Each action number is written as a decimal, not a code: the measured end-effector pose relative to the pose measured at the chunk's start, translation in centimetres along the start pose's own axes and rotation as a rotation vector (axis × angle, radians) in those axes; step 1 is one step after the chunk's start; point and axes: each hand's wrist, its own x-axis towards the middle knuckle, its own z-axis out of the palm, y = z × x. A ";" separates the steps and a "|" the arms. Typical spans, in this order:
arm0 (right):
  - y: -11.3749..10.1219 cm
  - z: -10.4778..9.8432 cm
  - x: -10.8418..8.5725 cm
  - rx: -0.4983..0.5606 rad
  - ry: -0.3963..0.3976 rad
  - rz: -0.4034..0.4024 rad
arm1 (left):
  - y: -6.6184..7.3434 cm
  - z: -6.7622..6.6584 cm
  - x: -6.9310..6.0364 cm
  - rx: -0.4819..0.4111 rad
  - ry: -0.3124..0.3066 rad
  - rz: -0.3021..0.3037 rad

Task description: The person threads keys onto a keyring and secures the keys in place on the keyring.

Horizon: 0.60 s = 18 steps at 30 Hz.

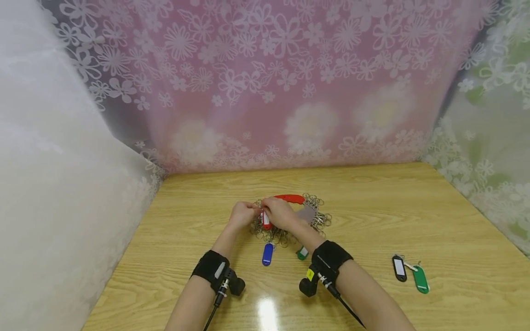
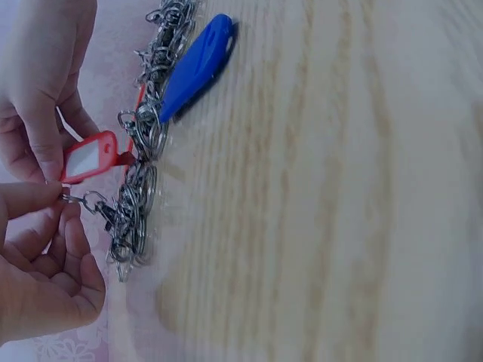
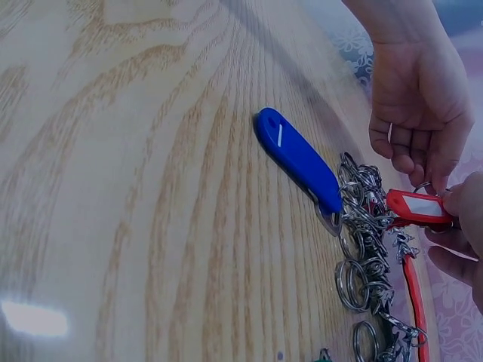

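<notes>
A pile of metal key rings and small clasps (image 1: 320,221) lies at mid-table. Over its left part, my left hand (image 1: 242,215) pinches a metal ring (image 2: 72,198) between thumb and finger. My right hand (image 1: 279,214) pinches the end of a red key tag (image 3: 419,206) with a white label, close beside the left fingertips. In both wrist views the two hands nearly meet at this tag and ring. A blue key tag (image 1: 267,254) lies on the near side of the pile. A green key tag (image 1: 303,253) is partly hidden by my right forearm.
A curved red piece (image 1: 291,198) lies at the pile's far side, near a grey flat area (image 1: 307,214). At the right of the wooden table (image 1: 364,207) lie a black tag (image 1: 399,268) and another green tag (image 1: 420,279). Flowered sheets (image 1: 269,92) surround the table.
</notes>
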 end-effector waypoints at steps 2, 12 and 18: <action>0.0 0.1 0.0 0.009 0.006 0.016 | -0.2 0.0 0.0 0.009 -0.024 0.022; 0.2 0.0 0.1 0.044 0.027 0.121 | -0.3 -0.3 -0.3 0.139 -0.110 0.223; -0.1 -0.2 0.1 0.025 0.017 0.081 | -0.2 -0.2 -0.3 0.111 -0.059 0.184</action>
